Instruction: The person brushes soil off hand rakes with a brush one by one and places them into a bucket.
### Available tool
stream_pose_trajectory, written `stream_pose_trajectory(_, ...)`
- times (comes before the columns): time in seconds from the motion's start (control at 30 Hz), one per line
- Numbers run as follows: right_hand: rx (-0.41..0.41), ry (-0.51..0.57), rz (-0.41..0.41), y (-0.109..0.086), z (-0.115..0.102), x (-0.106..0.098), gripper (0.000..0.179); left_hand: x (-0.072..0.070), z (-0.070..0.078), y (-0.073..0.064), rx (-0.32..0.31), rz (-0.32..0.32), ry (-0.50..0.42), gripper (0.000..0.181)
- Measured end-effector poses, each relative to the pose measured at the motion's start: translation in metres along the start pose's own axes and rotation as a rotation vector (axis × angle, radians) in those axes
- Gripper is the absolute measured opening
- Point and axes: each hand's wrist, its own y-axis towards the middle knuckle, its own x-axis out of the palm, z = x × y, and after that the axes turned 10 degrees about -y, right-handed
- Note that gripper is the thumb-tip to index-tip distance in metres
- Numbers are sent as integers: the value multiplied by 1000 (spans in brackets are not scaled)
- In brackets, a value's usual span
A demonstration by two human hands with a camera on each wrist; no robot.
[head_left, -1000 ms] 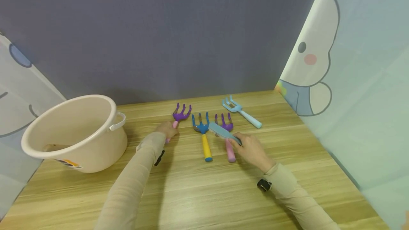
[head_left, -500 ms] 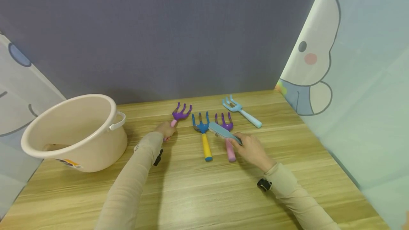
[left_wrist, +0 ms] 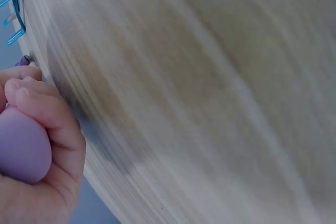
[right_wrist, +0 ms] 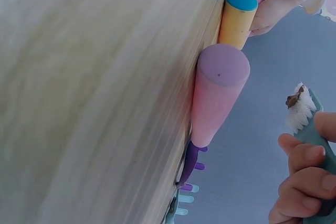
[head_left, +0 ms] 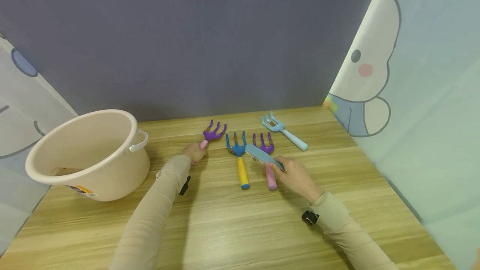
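My left hand [head_left: 193, 153] grips the pink handle of a purple three-pronged hand rake [head_left: 213, 135] at the back of the table. The left wrist view shows fingers curled round the handle's butt [left_wrist: 23, 145]. My right hand [head_left: 298, 177] holds a blue-grey brush [head_left: 259, 153] by its handle, above another purple rake with a pink handle [head_left: 271, 178]. White bristles [right_wrist: 302, 109] with a brown clump on them show in the right wrist view. Between the hands lies a blue rake with a yellow handle [head_left: 242, 173]. Brown patches mark the rakes' prongs.
A large cream bucket [head_left: 121, 178] with a white handle stands at the left, something brownish low inside it. A light-blue rake [head_left: 294, 139] lies at the back right. Dark cloth [head_left: 225, 45] rises behind the wooden table [head_left: 232, 228], and printed curtains [head_left: 423, 95] hang at the sides.
My left hand has closed further round the pink handle, covering its lower end, and has shifted slightly left. My right hand and the brush have stayed in place.
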Motion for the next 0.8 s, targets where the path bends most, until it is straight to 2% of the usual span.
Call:
stream_pose_trajectory(0.2,12,16,-2,-1,1,0,27,-3,2,-4,28,45,32,50)
stream_pose_trajectory(0.4,-16,23,47,-1,1,-2,26,-8,4,-11,62,78,87,43)
stream_pose_trajectory(0.67,-27,15,79,0,-2,-3,23,-6,3,-34,222,144,112,27)
stream_pose_trajectory(0.8,-28,25,81,0,-3,-4,24,-5,2,-43,257,161,119,26)
